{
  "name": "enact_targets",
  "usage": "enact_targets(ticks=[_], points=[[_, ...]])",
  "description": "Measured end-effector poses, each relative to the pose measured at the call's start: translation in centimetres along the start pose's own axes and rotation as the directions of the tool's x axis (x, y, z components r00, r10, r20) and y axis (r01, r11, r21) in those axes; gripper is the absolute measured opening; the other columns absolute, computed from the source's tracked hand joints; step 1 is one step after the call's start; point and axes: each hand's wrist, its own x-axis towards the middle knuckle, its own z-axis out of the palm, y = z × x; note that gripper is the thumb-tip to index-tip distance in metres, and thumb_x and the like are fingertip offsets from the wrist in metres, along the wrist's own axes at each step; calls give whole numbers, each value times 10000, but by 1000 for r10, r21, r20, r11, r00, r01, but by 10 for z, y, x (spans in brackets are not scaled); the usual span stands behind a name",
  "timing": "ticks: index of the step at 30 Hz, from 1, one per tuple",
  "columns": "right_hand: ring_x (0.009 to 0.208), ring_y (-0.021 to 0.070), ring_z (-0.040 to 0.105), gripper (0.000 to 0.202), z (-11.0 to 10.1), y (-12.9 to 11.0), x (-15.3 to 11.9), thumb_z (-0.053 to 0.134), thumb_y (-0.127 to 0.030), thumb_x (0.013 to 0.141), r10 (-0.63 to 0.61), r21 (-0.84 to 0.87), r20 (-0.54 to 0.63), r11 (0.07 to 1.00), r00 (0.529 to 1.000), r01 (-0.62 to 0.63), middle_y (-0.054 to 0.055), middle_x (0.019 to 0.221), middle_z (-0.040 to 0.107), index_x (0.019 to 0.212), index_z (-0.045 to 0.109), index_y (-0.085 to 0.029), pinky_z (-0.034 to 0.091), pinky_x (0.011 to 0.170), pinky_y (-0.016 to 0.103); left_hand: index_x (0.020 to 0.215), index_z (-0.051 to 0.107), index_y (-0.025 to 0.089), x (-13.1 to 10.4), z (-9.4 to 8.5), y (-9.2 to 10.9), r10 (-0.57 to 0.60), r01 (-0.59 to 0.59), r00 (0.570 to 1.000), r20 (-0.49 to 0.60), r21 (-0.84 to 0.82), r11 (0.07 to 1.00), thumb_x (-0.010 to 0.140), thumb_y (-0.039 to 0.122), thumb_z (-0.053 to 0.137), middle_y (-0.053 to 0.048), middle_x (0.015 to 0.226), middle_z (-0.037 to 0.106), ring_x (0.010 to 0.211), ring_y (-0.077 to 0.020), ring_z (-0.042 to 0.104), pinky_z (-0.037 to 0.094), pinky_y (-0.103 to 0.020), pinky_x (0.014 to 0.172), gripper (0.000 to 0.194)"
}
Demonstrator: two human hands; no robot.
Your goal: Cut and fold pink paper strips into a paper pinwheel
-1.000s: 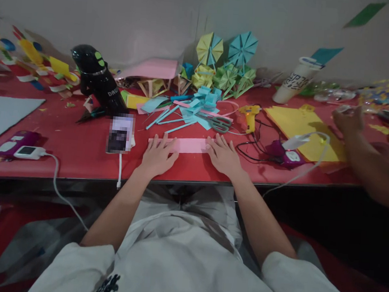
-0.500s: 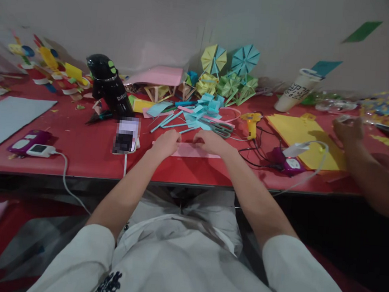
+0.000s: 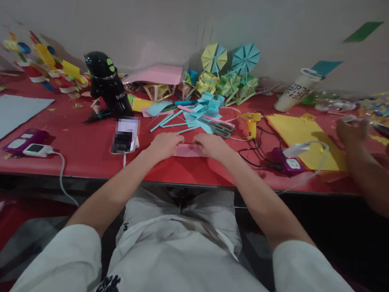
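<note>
Pink strip (image 3: 189, 151), long axis running left to right, left hand (image 3: 165, 145) and right hand (image 3: 214, 147) gripping it

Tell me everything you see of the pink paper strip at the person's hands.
The flat, pale pink paper strip looks thin and plain. It lies crosswise near the front edge of the red-covered table, its middle showing between the left hand and the right hand. Both hands touch it, fingers curled by its far edge; they hide its ends. Whether it is folded is unclear.
</note>
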Motion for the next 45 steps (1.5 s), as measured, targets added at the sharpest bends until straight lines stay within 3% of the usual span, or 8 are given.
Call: enact_targets(ticks=[7,14,19,22,28,34,39,45], points=[[1078,235,619,382,11,-14,-19,432,-29,885,48,-138,-68,989,997,-57,97,1131,704,1133,678,-184,457,828,307,1082,670,176,-21,2,16,-35,35,999,-3,143,989,930,106,404,-119,1034,694,1010,-258,655,497,-357,807,315],[1043,258,614,328,22,-28,-33,409,-127,938,153,-103,-105,981,983,-164,119,1112,697,1083,700,-173,473,776,331,1057,681,126,-29,10,31,-89,85,996,11,185,979,917,77,356,-154,1076,657,1030,-300,629,527,-378,730,357],[1093,268,576,335,36,-36,-43,407,-189,957,160,-17,-194,986,968,-167,138,1204,647,1150,679,-152,466,909,346,1217,632,122,-41,27,40,-97,110,990,-107,123,986,947,192,378,-169,1183,612,1150,-292,574,461,-439,1010,378],[1158,283,547,361,44,-45,-46,407,-227,968,174,23,-249,984,953,-174,153,1271,611,1224,646,-139,437,1001,374,1388,523,138,-48,35,43,-116,121,983,-140,25,992,965,279,384,-183,1395,507,1297,-304,491,378,-457,1114,467],[1402,286,408,446,55,-58,-51,385,-261,987,182,69,-257,983,949,-170,152,1516,463,1375,547,-114,283,1177,437,1482,428,178,-55,39,41,-157,155,986,-49,-48,987,975,397,382,-144,1608,307,1489,-341,260,199,-522,1215,554],[1472,266,325,482,57,-47,-63,335,-324,1014,245,101,-232,969,941,-227,104,1569,394,1449,484,-178,258,1189,496,1518,380,294,-64,36,38,-227,226,974,-19,-43,973,965,492,380,-35,1644,247,1514,-368,172,219,-554,1205,588],[1480,265,309,494,57,-29,-75,298,-349,1026,333,99,-204,942,920,-319,89,1580,373,1470,457,-203,217,1192,559,1528,368,205,-72,35,35,-302,301,952,-44,-26,953,972,504,341,-75,1632,269,1502,-367,218,182,-540,1226,632],[1477,273,314,497,55,-8,-89,301,-358,1023,439,103,-193,898,877,-427,72,1572,390,1478,449,-223,230,1183,588,1511,400,255,-76,37,33,-359,358,930,-75,-34,933,955,527,374,-36,1629,287,1489,-404,230,218,-573,1207,619]])
